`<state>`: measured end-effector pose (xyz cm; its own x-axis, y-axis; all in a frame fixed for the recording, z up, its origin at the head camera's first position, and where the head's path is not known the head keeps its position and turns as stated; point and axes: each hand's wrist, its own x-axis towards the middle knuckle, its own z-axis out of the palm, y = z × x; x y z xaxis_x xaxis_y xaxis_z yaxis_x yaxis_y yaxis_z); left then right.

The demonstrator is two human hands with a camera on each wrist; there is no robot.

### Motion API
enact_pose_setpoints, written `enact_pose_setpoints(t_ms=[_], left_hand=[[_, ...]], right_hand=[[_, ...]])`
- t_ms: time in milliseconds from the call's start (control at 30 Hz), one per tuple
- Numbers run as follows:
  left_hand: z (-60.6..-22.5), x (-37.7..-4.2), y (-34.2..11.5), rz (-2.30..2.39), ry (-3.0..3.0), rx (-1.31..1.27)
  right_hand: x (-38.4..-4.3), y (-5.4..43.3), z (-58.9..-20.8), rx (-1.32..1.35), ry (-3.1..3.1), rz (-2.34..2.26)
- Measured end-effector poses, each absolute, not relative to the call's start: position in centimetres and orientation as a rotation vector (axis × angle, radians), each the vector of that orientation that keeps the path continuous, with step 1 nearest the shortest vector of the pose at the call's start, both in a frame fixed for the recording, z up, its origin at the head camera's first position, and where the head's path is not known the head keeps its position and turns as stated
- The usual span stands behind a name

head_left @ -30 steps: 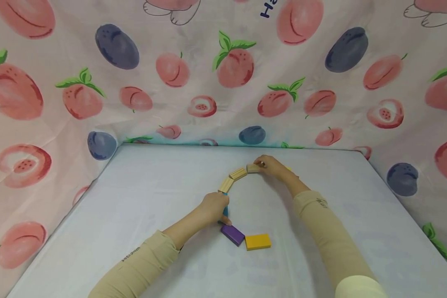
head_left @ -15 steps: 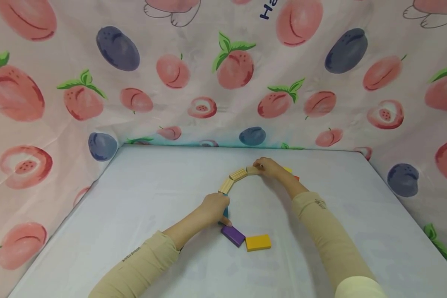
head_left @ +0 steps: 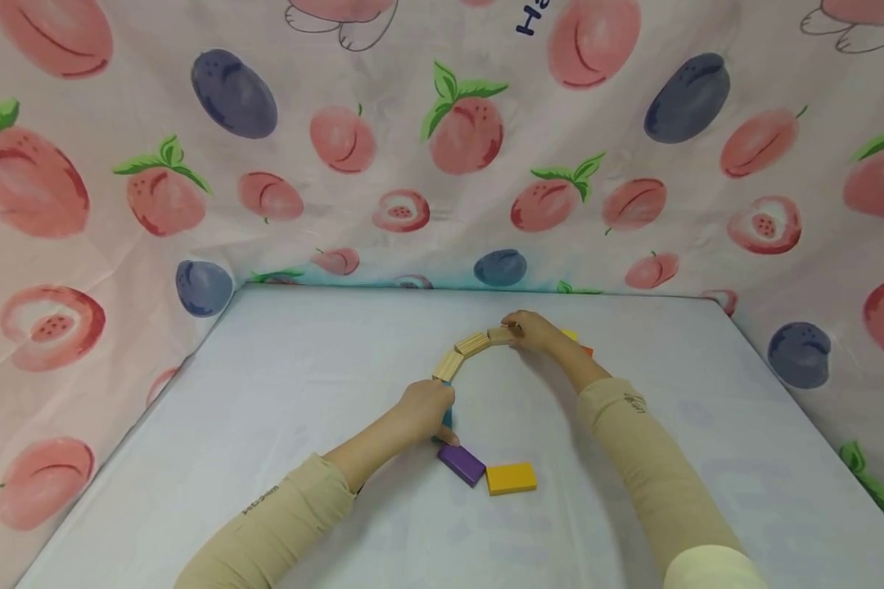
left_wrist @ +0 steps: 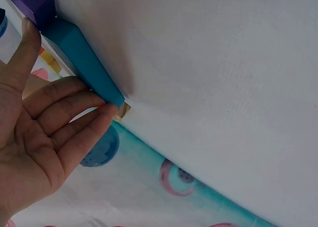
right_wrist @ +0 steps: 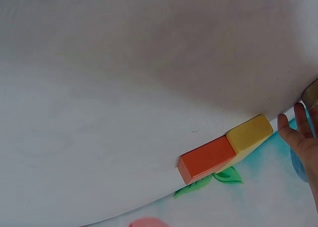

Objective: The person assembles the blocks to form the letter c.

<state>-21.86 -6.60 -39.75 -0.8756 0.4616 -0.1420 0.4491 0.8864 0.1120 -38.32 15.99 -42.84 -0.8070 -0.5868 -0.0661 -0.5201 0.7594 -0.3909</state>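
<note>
In the head view my left hand [head_left: 420, 409] lies along the left side of an upright blue wooden block [left_wrist: 82, 55]. Its fingertips rest at one end of that block, while the thumb stretches to the corner where a purple block [head_left: 462, 464] meets it. Farther back, my right hand [head_left: 534, 330] pinches the right end of a plain wooden block [head_left: 498, 335]; part of that block is hidden under the fingers. Two more plain wooden blocks, a nearer one [head_left: 448, 366] and a ribbed one [head_left: 472, 344], stand between the hands in a curved row.
A yellow-orange block [head_left: 511, 478] closes the near end of the row. Beyond the right hand stand a yellow block [right_wrist: 250, 133] and an orange-red block [right_wrist: 207, 159], end to end. A fruit-print cloth [head_left: 398, 147] rises behind the white table [head_left: 302, 352].
The hands stay nearly still. At my right hand the plain wooden block shifts only slightly, and the other blocks keep their places.
</note>
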Motion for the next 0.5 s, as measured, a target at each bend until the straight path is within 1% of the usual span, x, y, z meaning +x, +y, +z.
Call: enact_pose_setpoints(t_ms=[300, 500], left_hand=[[-39.75, -21.77, -6.59, 0.108, 2.888, 0.722], [-39.77, -21.77, -6.69, 0.105, 2.887, 0.705]], right_hand=[[-38.05, 16.21, -42.68, -0.813, 2.762, -0.571], [-37.47, 16.63, -42.14, -0.683, 2.741, -0.726]])
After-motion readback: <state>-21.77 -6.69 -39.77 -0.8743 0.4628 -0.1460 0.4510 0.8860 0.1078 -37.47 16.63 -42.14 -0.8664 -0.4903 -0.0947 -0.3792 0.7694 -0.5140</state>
